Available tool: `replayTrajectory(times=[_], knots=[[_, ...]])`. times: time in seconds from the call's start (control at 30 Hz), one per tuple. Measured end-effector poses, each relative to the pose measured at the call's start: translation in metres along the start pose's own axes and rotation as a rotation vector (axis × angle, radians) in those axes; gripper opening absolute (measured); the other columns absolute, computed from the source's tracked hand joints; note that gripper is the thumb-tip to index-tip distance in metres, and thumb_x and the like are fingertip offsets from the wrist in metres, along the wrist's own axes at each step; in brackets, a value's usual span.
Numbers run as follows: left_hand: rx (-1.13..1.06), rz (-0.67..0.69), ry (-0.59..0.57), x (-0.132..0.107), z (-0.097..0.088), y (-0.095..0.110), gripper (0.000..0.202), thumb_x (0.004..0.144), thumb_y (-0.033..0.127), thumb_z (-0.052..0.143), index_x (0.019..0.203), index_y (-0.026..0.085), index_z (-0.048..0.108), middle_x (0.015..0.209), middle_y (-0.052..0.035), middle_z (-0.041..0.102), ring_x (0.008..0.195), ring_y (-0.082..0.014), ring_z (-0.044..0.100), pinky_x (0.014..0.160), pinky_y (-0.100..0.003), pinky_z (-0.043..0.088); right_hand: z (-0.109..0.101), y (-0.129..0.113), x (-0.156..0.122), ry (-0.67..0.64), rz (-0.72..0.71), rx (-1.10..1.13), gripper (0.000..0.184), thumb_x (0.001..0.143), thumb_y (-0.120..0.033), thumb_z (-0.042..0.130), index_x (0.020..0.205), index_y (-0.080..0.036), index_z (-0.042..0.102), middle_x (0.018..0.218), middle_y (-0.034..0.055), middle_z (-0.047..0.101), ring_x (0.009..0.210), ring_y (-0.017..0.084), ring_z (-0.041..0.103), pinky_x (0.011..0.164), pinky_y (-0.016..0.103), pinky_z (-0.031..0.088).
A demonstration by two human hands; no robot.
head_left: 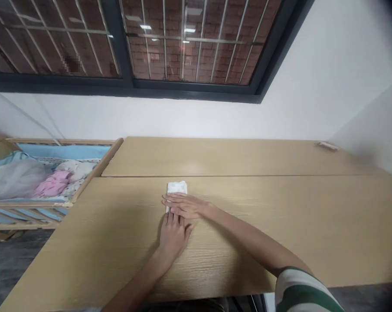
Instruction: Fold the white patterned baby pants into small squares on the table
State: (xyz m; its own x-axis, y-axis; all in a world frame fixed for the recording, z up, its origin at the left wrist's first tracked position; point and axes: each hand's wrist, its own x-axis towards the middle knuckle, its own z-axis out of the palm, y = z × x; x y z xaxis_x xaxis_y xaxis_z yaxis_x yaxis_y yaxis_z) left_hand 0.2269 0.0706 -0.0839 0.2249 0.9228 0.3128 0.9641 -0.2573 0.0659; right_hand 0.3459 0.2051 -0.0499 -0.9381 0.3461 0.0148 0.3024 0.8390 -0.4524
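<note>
A small white rectangle, like a folded cloth or diaper (177,187), lies flat on the wooden tabletop (248,225). Across its middle rests my right hand (184,205), fingers stretched out flat and pointing left. My left hand (174,234) lies just below, palm down, its extended fingertips at the near end of the white piece and partly under my right hand. Neither hand grips anything. The lower part of the white piece is hidden by my hands.
To the left stands a wooden crib (113,156) with bedding and a pink cloth (53,183). A barred window (196,89) is in the white wall behind the table. A small white object (328,146) lies at the far right corner. A seam runs along the tabletop.
</note>
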Motion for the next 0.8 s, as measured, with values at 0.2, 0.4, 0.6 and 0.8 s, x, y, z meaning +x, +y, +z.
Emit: replayTrajectory(times=[0.2, 0.4, 0.6, 0.8], knots=[[-0.032, -0.004, 0.008, 0.003, -0.003, -0.003, 0.055, 0.101, 0.04, 0.046, 0.143, 0.004, 0.051, 0.143, -0.0266, 0.053, 0.137, -0.0393, 0.046, 0.104, -0.05, 0.046, -0.011, 0.035, 0.009, 0.048, 0.081, -0.02, 0.063, 0.109, -0.053, 0.023, 0.163, -0.022, 0.021, 0.169, 0.0041, 0.018, 0.157, 0.02, 0.012, 0.13, 0.041, 0.006], [-0.031, -0.009, -0.022, 0.002, -0.003, -0.006, 0.058, 0.102, 0.041, 0.045, 0.147, 0.005, 0.047, 0.15, -0.0249, 0.049, 0.142, -0.0372, 0.042, 0.107, -0.048, 0.045, -0.018, 0.069, 0.018, 0.12, 0.188, -0.091, 0.069, 0.107, -0.056, 0.017, 0.164, -0.016, 0.017, 0.169, 0.0085, 0.013, 0.158, 0.023, 0.01, 0.13, 0.044, 0.006], [-0.203, 0.001, -0.026, 0.001, -0.003, -0.016, 0.053, 0.103, 0.04, 0.043, 0.147, 0.011, 0.047, 0.151, -0.0183, 0.051, 0.142, -0.0331, 0.043, 0.11, -0.051, 0.044, -0.024, 0.063, 0.015, 0.249, 0.265, -0.062, 0.074, 0.105, -0.062, 0.018, 0.164, -0.017, 0.017, 0.169, 0.0098, 0.017, 0.157, 0.024, 0.012, 0.129, 0.045, 0.008], [-0.607, -0.16, 0.194, 0.002, -0.07, -0.1, 0.04, 0.103, 0.048, 0.041, 0.125, 0.026, 0.066, 0.121, -0.0066, 0.072, 0.114, -0.024, 0.066, 0.103, -0.044, 0.054, -0.07, 0.011, -0.033, 0.73, 0.353, 0.02, 0.072, 0.104, -0.062, 0.031, 0.162, -0.018, 0.025, 0.165, 0.0169, 0.028, 0.154, 0.029, 0.024, 0.125, 0.053, 0.023]])
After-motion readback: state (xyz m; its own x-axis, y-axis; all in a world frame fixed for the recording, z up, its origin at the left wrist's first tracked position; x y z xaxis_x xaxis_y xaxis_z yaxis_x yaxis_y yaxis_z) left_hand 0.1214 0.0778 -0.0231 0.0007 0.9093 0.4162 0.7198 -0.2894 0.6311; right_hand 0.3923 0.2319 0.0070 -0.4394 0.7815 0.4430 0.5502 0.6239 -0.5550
